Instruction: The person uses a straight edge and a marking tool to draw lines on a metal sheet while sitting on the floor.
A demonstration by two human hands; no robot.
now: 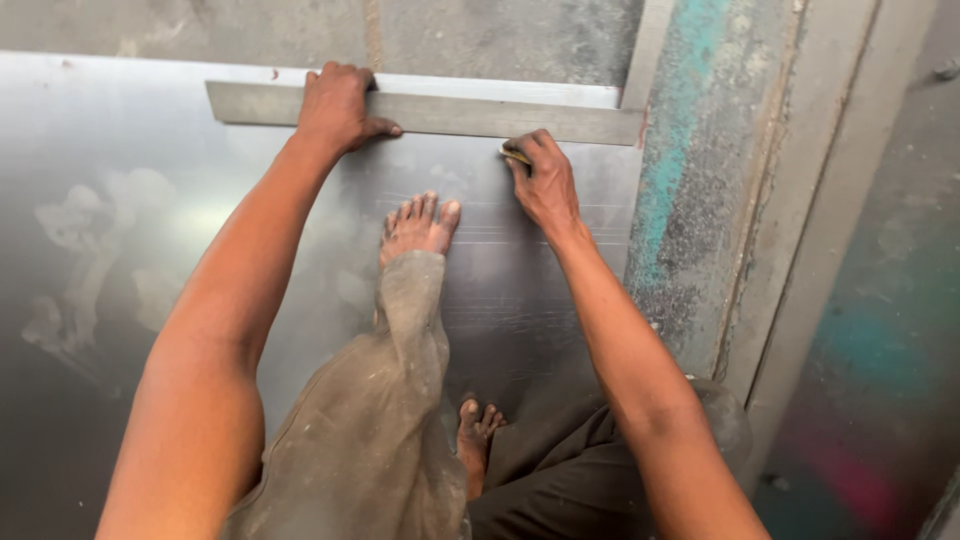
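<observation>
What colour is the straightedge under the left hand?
Dull grey metal straightedge, seen in the head view.

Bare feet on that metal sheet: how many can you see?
2. One bare foot is planted flat on the metal sheet, toes toward the straightedge. The other foot is lower, between the trouser legs, partly hidden.

Grey steel sheet [150,200], grey straightedge [450,112], teal-stained frame [680,150], dusty brown trousers [370,430]
</observation>
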